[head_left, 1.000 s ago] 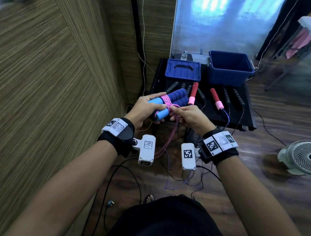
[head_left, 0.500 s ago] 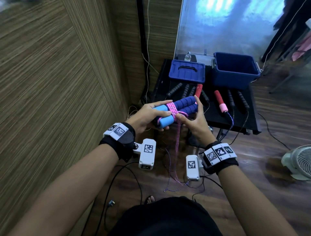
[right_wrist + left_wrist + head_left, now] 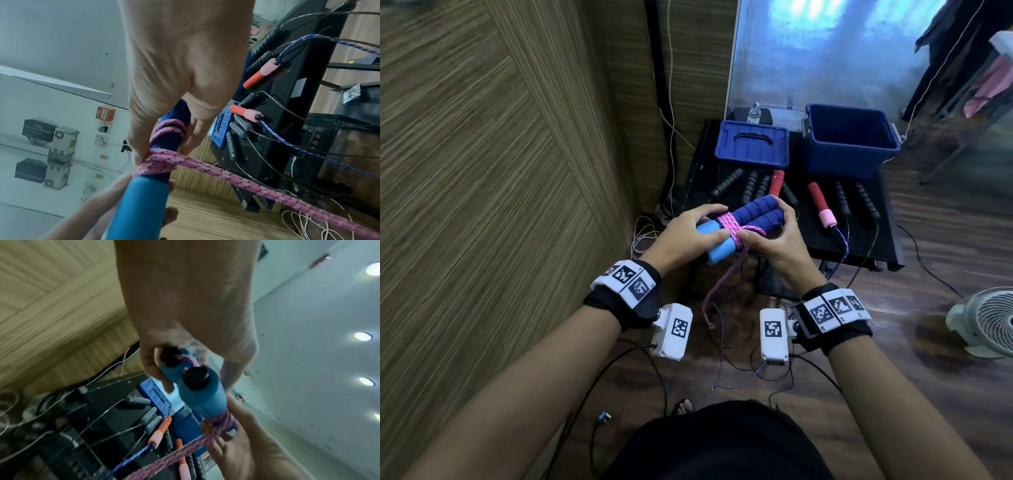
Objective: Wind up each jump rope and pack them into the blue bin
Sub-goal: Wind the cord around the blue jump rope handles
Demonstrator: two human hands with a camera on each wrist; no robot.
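At frame centre, the paired blue foam handles (image 3: 743,226) are gripped by the left hand (image 3: 688,233); the pink braided rope (image 3: 729,224) is pinched by the right hand (image 3: 774,240). If tension is lost, the wraps could be loosened.

Bare forearms. Black wrist straps (image 3: 619,301) topped with white blocks bearing black-and-white square markers (image 3: 626,275). White box-shaped camera units (image 3: 673,330), each with one square marker, trailing thin black cables (image 3: 599,380). Black garment (image 3: 722,445) below.
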